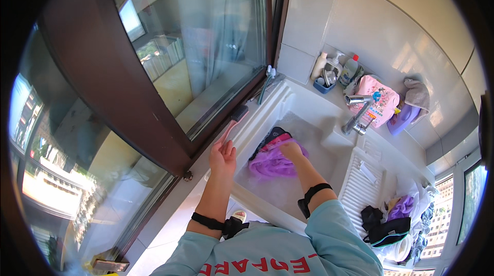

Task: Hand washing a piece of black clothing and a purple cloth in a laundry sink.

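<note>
Soapy water fills the basin of a white laundry sink (247,195), and a wet purple cloth (270,164) lies in it. Beside the cloth is a black and pink piece of fabric (276,137). My right hand (292,150) is closed on the purple cloth, its fingertips hidden in the folds. Over the sink's left rim, my left hand (224,156) is turned palm up with bent fingers. It is at the handle end of a pink brush (227,131) with dark bristles, on the ledge by the window. Whether the fingers grip the handle cannot be made out.
A chrome faucet (357,118) rises at the right back. Behind it are bottles (349,69), a pink floral package (376,98) and a purple jug (403,118). Dark and purple clothes (393,222) lie beyond the ribbed washboard (361,175). A brown-framed glass window (181,152) borders the left.
</note>
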`<action>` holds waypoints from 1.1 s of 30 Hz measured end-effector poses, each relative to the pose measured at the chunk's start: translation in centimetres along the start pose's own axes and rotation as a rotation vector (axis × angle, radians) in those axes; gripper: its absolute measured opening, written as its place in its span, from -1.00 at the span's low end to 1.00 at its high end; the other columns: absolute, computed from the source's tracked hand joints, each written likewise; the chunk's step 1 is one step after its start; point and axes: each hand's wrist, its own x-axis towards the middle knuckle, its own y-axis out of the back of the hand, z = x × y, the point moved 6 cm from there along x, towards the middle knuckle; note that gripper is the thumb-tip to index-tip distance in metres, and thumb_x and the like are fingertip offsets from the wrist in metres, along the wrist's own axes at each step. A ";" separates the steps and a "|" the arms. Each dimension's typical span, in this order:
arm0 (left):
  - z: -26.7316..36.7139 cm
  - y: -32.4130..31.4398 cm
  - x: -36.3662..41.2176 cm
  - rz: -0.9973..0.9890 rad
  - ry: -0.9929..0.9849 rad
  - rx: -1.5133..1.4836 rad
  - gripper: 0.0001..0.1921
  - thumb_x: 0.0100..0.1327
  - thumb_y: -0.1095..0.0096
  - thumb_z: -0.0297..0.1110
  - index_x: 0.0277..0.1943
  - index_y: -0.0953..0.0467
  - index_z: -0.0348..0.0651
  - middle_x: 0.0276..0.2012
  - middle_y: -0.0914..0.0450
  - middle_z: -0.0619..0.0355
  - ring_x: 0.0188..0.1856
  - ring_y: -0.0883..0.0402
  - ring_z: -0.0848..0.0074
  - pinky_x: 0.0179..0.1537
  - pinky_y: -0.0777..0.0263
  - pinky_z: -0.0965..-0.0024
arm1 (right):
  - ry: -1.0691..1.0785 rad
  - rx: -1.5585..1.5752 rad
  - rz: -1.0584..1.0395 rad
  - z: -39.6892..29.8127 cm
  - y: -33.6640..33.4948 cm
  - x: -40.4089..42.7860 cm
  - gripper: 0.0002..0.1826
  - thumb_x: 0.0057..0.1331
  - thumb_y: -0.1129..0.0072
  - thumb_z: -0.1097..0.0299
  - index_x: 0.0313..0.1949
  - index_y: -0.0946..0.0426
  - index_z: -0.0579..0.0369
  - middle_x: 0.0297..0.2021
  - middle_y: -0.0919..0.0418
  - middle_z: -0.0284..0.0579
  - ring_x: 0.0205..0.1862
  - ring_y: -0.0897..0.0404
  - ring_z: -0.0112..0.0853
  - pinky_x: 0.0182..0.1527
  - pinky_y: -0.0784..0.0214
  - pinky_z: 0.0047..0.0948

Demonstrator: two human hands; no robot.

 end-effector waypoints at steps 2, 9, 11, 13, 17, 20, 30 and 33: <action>-1.3 -1.0 0.0 0.008 0.046 0.033 -0.83 0.17 0.00 -0.26 -0.26 -0.40 -0.14 -0.31 -0.50 0.23 -0.22 -0.53 0.54 0.06 -0.15 0.31 | 0.283 -0.522 -0.121 3.5 -5.1 -2.0 -0.77 0.12 -0.05 0.28 -0.35 -0.57 0.16 -0.42 -0.59 -0.02 -0.44 -0.57 -0.32 -0.40 -0.42 -0.35; -1.3 -0.3 1.0 0.123 0.008 -0.202 -0.68 0.13 0.01 -0.19 -0.14 -0.38 -0.24 -0.16 -0.50 0.10 -0.03 -0.50 0.33 0.18 -0.06 0.16 | -0.186 0.032 -0.399 3.3 -9.5 -5.6 -0.77 0.05 -0.09 0.23 -0.36 -0.56 0.08 -0.36 -0.57 0.02 -0.28 -0.57 -0.24 -0.28 -0.44 -0.31; -3.3 -1.3 0.7 0.123 0.168 -0.156 -0.68 0.13 -0.01 -0.18 -0.15 -0.38 -0.23 -0.17 -0.50 0.10 -0.05 -0.50 0.34 0.15 -0.09 0.15 | -0.250 0.074 -0.388 4.0 -8.3 -6.3 -0.76 0.05 -0.09 0.22 -0.36 -0.55 0.08 -0.36 -0.57 0.00 -0.26 -0.57 -0.25 -0.28 -0.45 -0.32; -4.9 -3.1 0.0 -0.008 0.206 0.117 -0.71 0.15 -0.01 -0.21 -0.14 -0.38 -0.21 -0.20 -0.49 0.11 -0.15 -0.49 0.37 0.07 -0.16 0.14 | -0.275 0.136 -0.338 4.2 -5.1 -6.6 -0.76 0.05 -0.09 0.21 -0.36 -0.55 0.07 -0.36 -0.57 -0.01 -0.25 -0.57 -0.26 -0.27 -0.45 -0.32; -9.1 -5.7 -0.6 -0.226 0.380 0.543 -0.77 0.12 -0.11 -0.22 -0.20 -0.43 -0.10 -0.33 -0.48 0.19 -0.26 -0.45 0.42 -0.04 -0.23 0.15 | -0.694 0.894 -0.311 3.3 2.1 -8.2 -0.77 0.05 -0.09 0.21 -0.34 -0.52 0.04 -0.44 -0.52 -0.15 -0.35 -0.53 -0.32 -0.30 -0.43 -0.35; -12.9 -8.3 -1.9 -0.446 0.413 1.069 -0.72 0.04 -0.25 -0.16 -0.22 -0.49 -0.09 -0.30 -0.54 0.17 -0.24 -0.49 0.46 -0.10 -0.28 0.18 | -0.531 0.988 -0.125 3.1 6.4 -8.2 -0.74 0.06 -0.07 0.23 -0.34 -0.51 0.14 -0.48 -0.45 -0.22 -0.40 -0.46 -0.40 -0.37 -0.39 -0.38; -22.6 -8.9 -2.2 -1.053 -0.100 1.871 -0.64 0.07 -0.24 -0.18 -0.17 -0.53 -0.30 -0.35 -0.61 0.06 -0.29 -0.57 0.44 -0.20 -0.37 0.35 | -0.447 1.338 0.499 0.1 17.6 -11.1 -0.76 0.08 -0.11 0.36 -0.29 -0.47 0.25 -0.50 -0.48 -0.18 -0.53 -0.43 -0.48 -0.54 -0.30 -0.49; -21.4 -10.3 -2.1 -1.066 -0.081 1.682 -0.74 0.09 -0.24 -0.30 -0.25 -0.54 -0.34 -0.38 -0.60 0.07 -0.34 -0.55 0.51 -0.27 -0.37 0.39 | -0.539 1.234 0.635 4.4 18.5 -13.0 -0.73 0.07 -0.15 0.34 -0.27 -0.47 0.25 -0.47 -0.51 -0.15 -0.48 -0.49 -0.45 -0.49 -0.34 -0.49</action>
